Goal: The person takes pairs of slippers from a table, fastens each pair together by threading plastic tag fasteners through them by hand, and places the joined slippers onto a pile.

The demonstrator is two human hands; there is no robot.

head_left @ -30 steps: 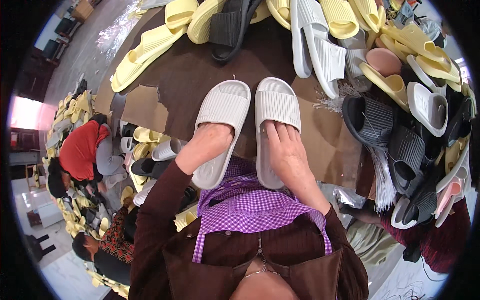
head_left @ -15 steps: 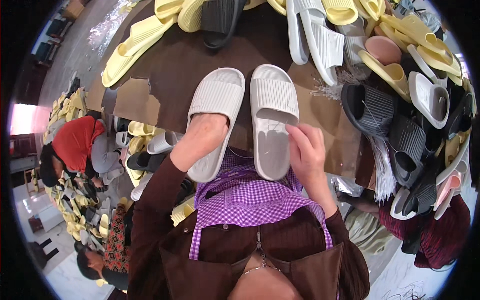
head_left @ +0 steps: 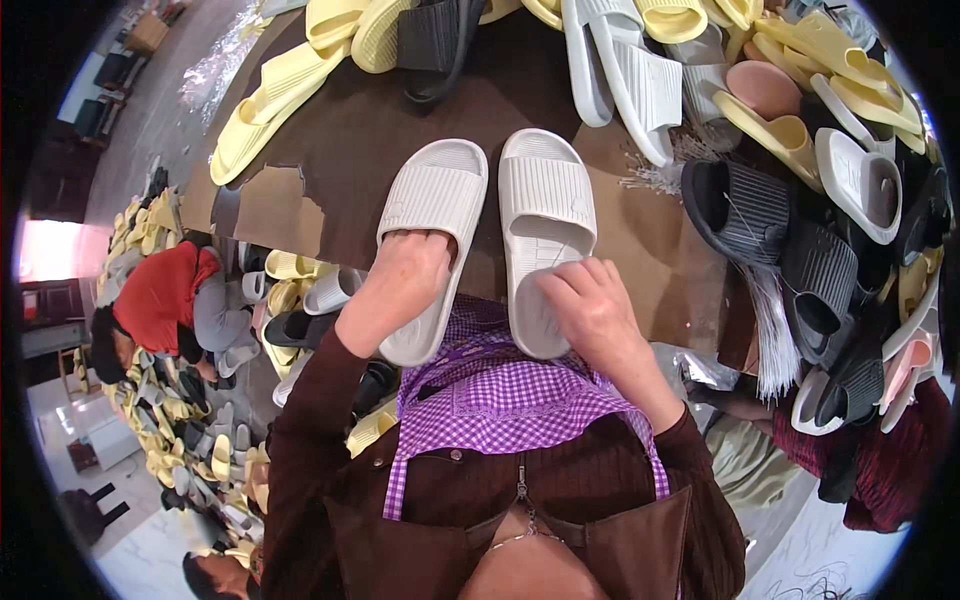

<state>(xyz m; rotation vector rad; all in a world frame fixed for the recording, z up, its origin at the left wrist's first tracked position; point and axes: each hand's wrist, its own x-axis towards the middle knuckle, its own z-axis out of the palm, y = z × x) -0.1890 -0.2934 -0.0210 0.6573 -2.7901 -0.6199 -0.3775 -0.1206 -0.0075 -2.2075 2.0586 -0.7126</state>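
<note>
A pair of pale grey slide slippers lies side by side at the near edge of the brown table, toes pointing away from me. My left hand has its fingers tucked under the ribbed strap of the left slipper and grips it; those fingertips are hidden. Over the footbed of the right slipper, my right hand is closed in a pinch, its fingertips turned down and out of sight. Whatever it pinches is too small to make out. A fine strand shows faintly below the right strap.
Yellow slippers, a black slipper and grey ones line the far edge. At right are piled black slippers and a bundle of thin white strands. A person in red bends by a slipper heap at left.
My right hand has moved left and inward from the right slipper's outer edge to over its footbed. The left hand stays under its strap, fingers shifted slightly. Both slippers hold their places.
</note>
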